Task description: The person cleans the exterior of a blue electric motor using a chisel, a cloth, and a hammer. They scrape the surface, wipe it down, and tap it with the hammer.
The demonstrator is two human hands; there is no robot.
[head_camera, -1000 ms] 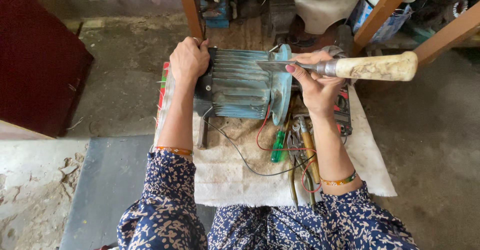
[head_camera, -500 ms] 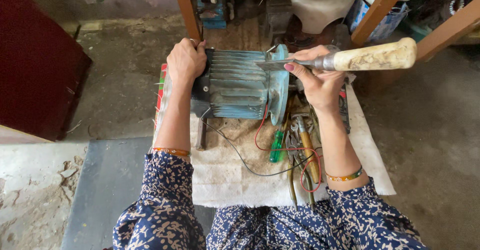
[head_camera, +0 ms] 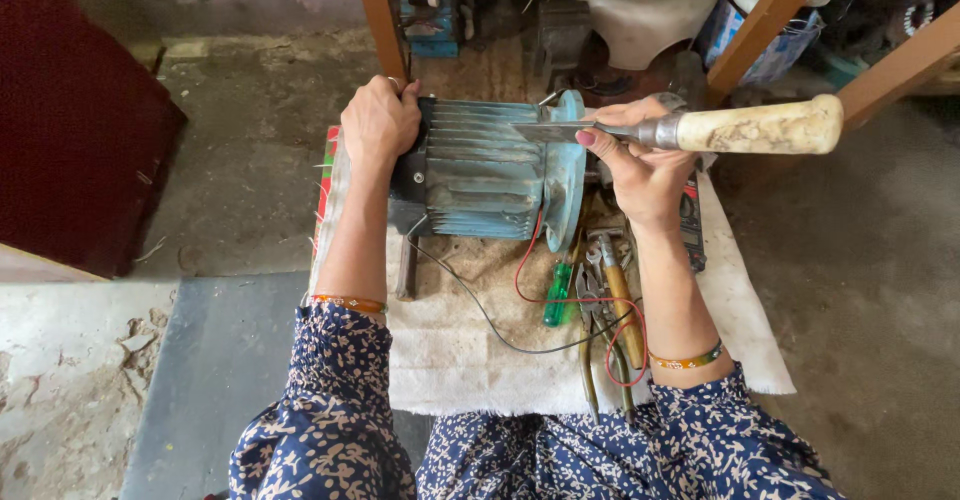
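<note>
Bare concrete floor (head_camera: pixel 860 290), dusty and stained, is seen under everything. A white cloth (head_camera: pixel 470 360) is spread flat on it, soiled brown near its centre. On the cloth a blue ribbed motor (head_camera: pixel 480 170) is laid on its side at 12 o'clock. At 4 o'clock from the motor a green-handled screwdriver (head_camera: pixel 558 293), pliers (head_camera: pixel 590 290) and a wooden-handled hammer (head_camera: pixel 615 285) are piled together, crossed by red and black wires (head_camera: pixel 520 280). A grey slab (head_camera: pixel 215 360) is set into the floor at 9 o'clock of the cloth.
</note>
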